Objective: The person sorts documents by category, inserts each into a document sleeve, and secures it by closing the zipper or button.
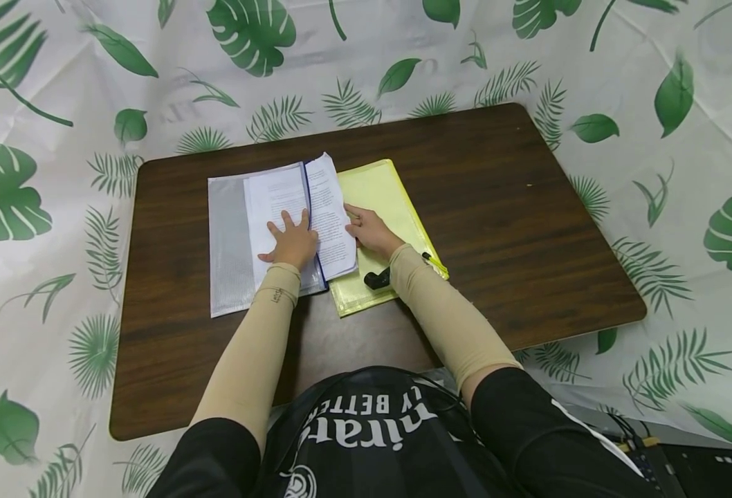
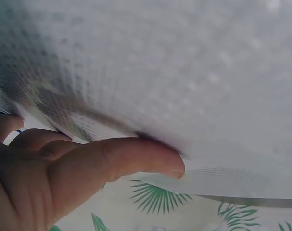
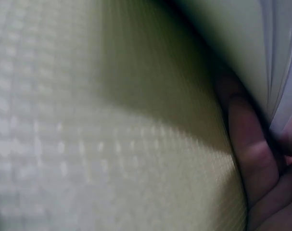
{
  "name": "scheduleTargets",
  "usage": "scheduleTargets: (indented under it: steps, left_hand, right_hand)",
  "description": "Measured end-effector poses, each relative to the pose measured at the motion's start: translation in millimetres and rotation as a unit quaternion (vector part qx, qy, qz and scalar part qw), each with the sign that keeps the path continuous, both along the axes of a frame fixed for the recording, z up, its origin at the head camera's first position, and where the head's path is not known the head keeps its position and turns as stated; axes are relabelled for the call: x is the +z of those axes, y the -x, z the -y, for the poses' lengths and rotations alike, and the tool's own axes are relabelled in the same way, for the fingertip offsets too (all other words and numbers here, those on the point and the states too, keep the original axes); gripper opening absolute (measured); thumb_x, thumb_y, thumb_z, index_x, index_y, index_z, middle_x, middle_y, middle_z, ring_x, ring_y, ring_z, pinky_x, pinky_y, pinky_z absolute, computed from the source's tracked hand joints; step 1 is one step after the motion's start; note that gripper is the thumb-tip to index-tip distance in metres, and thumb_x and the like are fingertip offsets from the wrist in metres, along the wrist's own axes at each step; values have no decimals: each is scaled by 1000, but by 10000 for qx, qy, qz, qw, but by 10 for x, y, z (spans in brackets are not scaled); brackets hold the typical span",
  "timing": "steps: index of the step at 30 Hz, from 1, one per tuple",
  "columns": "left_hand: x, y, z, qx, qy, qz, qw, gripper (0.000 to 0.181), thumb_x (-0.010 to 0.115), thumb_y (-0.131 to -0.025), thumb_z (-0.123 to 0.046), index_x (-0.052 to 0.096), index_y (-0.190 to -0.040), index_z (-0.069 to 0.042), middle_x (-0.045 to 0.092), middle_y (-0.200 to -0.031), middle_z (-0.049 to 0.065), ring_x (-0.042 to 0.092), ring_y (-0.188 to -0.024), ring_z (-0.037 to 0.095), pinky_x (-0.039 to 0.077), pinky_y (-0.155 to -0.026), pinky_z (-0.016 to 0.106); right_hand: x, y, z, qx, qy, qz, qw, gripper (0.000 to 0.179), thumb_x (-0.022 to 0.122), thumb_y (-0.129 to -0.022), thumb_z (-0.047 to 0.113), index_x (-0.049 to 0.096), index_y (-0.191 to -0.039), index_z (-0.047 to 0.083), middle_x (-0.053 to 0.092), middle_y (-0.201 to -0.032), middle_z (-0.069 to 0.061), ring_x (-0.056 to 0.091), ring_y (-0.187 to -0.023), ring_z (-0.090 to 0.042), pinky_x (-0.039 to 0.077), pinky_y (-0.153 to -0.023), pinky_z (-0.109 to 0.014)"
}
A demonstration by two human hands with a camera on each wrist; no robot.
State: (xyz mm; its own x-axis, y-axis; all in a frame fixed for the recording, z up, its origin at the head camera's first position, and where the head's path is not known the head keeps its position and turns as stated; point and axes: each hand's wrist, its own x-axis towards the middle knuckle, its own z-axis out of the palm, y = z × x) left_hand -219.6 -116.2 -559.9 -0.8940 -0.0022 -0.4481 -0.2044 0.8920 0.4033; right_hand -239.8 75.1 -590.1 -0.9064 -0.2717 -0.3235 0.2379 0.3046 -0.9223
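Observation:
A clear mesh zip folder (image 1: 227, 242) with a blue zip edge lies on the left part of the table. A stack of printed papers (image 1: 333, 225) sits partly inside it and sticks out past the blue edge on the right. My left hand (image 1: 293, 243) rests on the folder with its fingers spread; its thumb (image 2: 131, 156) lies along the mesh in the left wrist view. With my right hand (image 1: 373, 232) I grip the papers' right edge, some fingers (image 3: 254, 149) tucked under the sheets (image 3: 280, 62). Beneath lies a yellow mesh zip folder (image 1: 366, 181).
The dark wooden table (image 1: 497, 207) stretches far to the right. A small black object (image 1: 376, 279) shows beside the right wrist, over the yellow folder. Behind the table hangs a white leaf-print sheet (image 1: 353, 62). A black device (image 1: 708, 470) is at the lower right.

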Motion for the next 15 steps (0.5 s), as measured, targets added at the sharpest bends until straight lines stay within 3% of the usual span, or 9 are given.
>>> scheduleTargets:
  steps: [6,10,15]
  left_hand:
    - [8,5,7,-86,11,29,10000,63,32,-109,-38,6,-165,-26,-14,-168,19,-17,-147,56,11,-92,91]
    - [9,13,4,-41,-46,67,10000,63,32,-109,-38,7,-165,-27,-15,-168,18,-18,-147,55,9,-91,92]
    - [-1,28,-3,37,-108,89,9999,63,31,-108,-40,7,-165,-28,-16,-168,16,-20,-147,53,7,-91,92]
  right_hand:
    - [13,15,53,-114,164,101,9997,60,50,-106,2,31,-161,16,69,-124,-19,66,-77,-15,52,-66,-24]
    - [32,28,120,43,135,71,9999,60,49,-106,2,30,-161,16,66,-131,-19,70,-93,-19,55,-75,-26]
    - [25,39,167,127,21,67,9999,61,49,-106,5,29,-162,18,70,-123,-16,67,-77,-17,54,-66,-25]
